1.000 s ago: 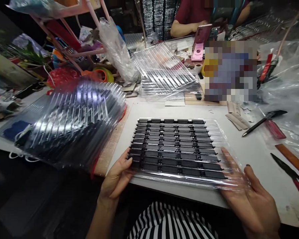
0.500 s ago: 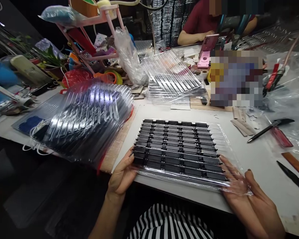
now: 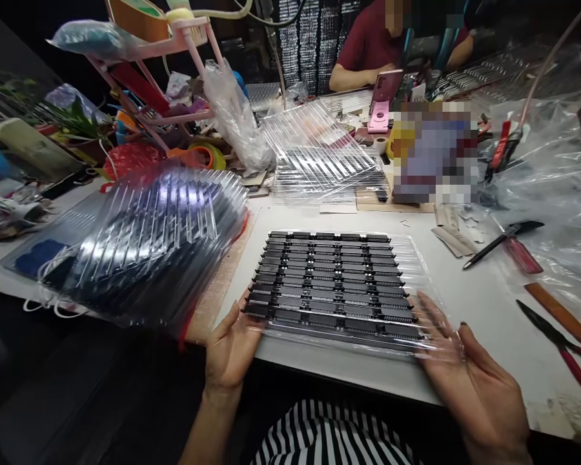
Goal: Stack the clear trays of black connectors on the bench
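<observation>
A clear plastic tray [image 3: 411,258] lies in front of me at the table's near edge, filled with rows of black comb-like plastic parts [image 3: 326,284]. At its near left corner my left hand [image 3: 232,349] grips the side, thumb up and the other fingers partly hidden under it. On the right, my right hand [image 3: 474,381] is around the near corner; its fingers show through the clear plastic from below, and the thumb stands at the edge.
Stacked ribbed clear trays [image 3: 150,226] lie at the left, more trays [image 3: 324,148] at the back. Pliers [image 3: 556,332], a black-bladed tool [image 3: 501,245] and plastic sheeting [image 3: 561,168] are at the right. A co-worker [image 3: 368,51] sits across, near a phone on a pink stand [image 3: 380,116].
The whole view has shifted a little, so most things appear farther left. Both hands remain at the tray's sides, and the left thumb has tipped slightly outward from the edge.
</observation>
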Motion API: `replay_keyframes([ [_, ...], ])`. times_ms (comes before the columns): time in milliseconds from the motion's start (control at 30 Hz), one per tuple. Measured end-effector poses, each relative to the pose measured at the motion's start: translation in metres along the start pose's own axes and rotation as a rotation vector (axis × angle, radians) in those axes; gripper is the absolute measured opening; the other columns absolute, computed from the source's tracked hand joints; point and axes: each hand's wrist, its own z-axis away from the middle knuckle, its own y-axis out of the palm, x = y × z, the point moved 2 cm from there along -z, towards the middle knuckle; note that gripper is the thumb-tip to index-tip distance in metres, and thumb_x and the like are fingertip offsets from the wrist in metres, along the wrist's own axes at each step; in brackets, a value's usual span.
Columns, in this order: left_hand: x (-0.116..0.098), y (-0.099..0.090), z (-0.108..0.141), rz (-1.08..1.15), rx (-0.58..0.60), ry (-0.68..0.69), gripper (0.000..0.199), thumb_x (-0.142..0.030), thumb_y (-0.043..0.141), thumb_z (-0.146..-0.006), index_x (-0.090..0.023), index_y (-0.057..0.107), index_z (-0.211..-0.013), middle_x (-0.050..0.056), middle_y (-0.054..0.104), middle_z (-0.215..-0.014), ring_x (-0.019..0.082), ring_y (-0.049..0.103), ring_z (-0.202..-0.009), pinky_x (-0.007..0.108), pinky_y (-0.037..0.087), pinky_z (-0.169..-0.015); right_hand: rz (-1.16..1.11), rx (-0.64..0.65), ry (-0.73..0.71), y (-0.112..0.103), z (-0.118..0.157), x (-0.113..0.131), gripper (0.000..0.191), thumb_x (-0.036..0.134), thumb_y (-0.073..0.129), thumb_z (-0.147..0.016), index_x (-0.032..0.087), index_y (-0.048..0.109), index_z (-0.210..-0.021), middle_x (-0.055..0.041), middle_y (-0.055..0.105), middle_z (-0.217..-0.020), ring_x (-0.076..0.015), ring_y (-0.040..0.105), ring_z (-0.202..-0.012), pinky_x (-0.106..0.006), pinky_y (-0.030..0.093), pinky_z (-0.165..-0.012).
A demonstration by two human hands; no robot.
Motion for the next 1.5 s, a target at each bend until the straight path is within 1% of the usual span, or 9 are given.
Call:
replay_keyframes([
  [100, 0.001, 0.003, -0.001, -0.008, -0.006, 0.055, 0.043, -0.007, 0.029, -0.094, -0.016, 0.051, -0.129, 0.011, 0.070, -0.106, 0.020, 0.065, -0.101, 0.038, 0.052, -0.089, 0.030, -0.022, 0.030, -0.001, 0.002, -0.001, 0.045, 0.033, 0.042, -0.093, 0.020, 0.046, -0.136, -0.0062, 0.040, -0.144, -0.0225, 0.038, -0.130, -0.037, 0.038, -0.104],
  [233, 0.000, 0.002, 0.000, -0.034, -0.004, -0.018, 0.040, -0.010, 0.028, -0.096, -0.016, 0.059, -0.121, 0.010, 0.071, -0.104, 0.019, 0.066, -0.097, 0.038, 0.052, -0.089, 0.033, -0.020, 0.085, 0.000, 0.004, 0.000, 0.046, 0.036, 0.045, -0.092, 0.024, 0.045, -0.137, -0.0056, 0.041, -0.143, -0.0244, 0.040, -0.129, -0.040, 0.041, -0.102],
  [400, 0.000, -0.002, 0.001, -0.035, 0.038, -0.065, 0.041, -0.014, 0.027, -0.097, -0.017, 0.065, -0.110, 0.008, 0.070, -0.108, 0.018, 0.065, -0.100, 0.037, 0.050, -0.093, 0.009, 0.021, 0.073, 0.003, 0.001, 0.000, 0.043, 0.034, 0.042, -0.095, 0.024, 0.046, -0.136, -0.0062, 0.042, -0.142, -0.0245, 0.039, -0.129, -0.043, 0.040, -0.103],
  [600, 0.000, -0.004, 0.000, -0.026, 0.120, -0.068, 0.041, -0.015, 0.027, -0.097, -0.022, 0.062, -0.118, 0.007, 0.067, -0.116, 0.021, 0.061, -0.109, 0.043, 0.049, -0.095, 0.000, 0.029, 0.053, 0.003, 0.000, 0.000, 0.038, 0.034, 0.042, -0.096, 0.021, 0.053, -0.130, -0.0073, 0.045, -0.140, -0.0234, 0.039, -0.129, -0.044, 0.034, -0.107],
  [833, 0.001, -0.007, -0.001, 0.016, 0.256, -0.083, 0.042, -0.017, 0.030, -0.096, -0.027, 0.047, -0.134, 0.008, 0.061, -0.126, 0.023, 0.052, -0.121, 0.047, 0.043, -0.100, -0.061, 0.115, 0.066, 0.006, 0.000, -0.001, 0.036, 0.033, 0.039, -0.097, 0.022, 0.054, -0.129, -0.0068, 0.046, -0.139, -0.0228, 0.039, -0.129, -0.047, 0.030, -0.109],
  [1033, -0.001, -0.008, -0.003, 0.001, 0.218, -0.081, 0.041, -0.020, 0.029, -0.097, -0.023, 0.050, -0.131, 0.010, 0.065, -0.119, 0.025, 0.056, -0.116, 0.048, 0.046, -0.098, -0.046, 0.107, 0.069, 0.007, 0.002, 0.000, 0.037, 0.034, 0.037, -0.098, 0.021, 0.054, -0.129, -0.0064, 0.048, -0.138, -0.0222, 0.039, -0.129, -0.046, 0.031, -0.109],
  [1233, 0.003, -0.004, 0.001, -0.058, 0.085, -0.079, 0.042, -0.016, 0.025, -0.097, -0.020, 0.059, -0.122, 0.008, 0.071, -0.104, 0.019, 0.065, -0.100, 0.041, 0.047, -0.096, 0.040, -0.022, -0.024, 0.002, 0.002, 0.000, 0.042, 0.035, 0.039, -0.095, 0.020, 0.050, -0.133, -0.0059, 0.044, -0.141, -0.0214, 0.039, -0.129, -0.040, 0.035, -0.108],
  [1400, 0.004, -0.004, 0.005, -0.159, 0.101, -0.065, 0.036, -0.017, 0.035, -0.096, -0.020, 0.055, -0.125, 0.007, 0.071, -0.104, 0.019, 0.066, -0.098, 0.044, 0.046, -0.098, 0.203, -0.095, -0.023, 0.007, 0.006, 0.003, 0.044, 0.043, 0.043, -0.093, 0.024, 0.052, -0.132, -0.0006, 0.046, -0.139, -0.0167, 0.032, -0.133, -0.028, 0.029, -0.110],
  [1500, 0.004, -0.006, 0.006, -0.181, 0.107, -0.064, 0.033, -0.017, 0.039, -0.095, -0.019, 0.057, -0.123, 0.007, 0.071, -0.104, 0.019, 0.066, -0.096, 0.045, 0.048, -0.095, 0.264, -0.121, 0.018, 0.002, 0.008, 0.006, 0.044, 0.047, 0.044, -0.092, 0.028, 0.053, -0.131, 0.0009, 0.047, -0.138, -0.0167, 0.036, -0.131, -0.021, 0.037, -0.104],
])
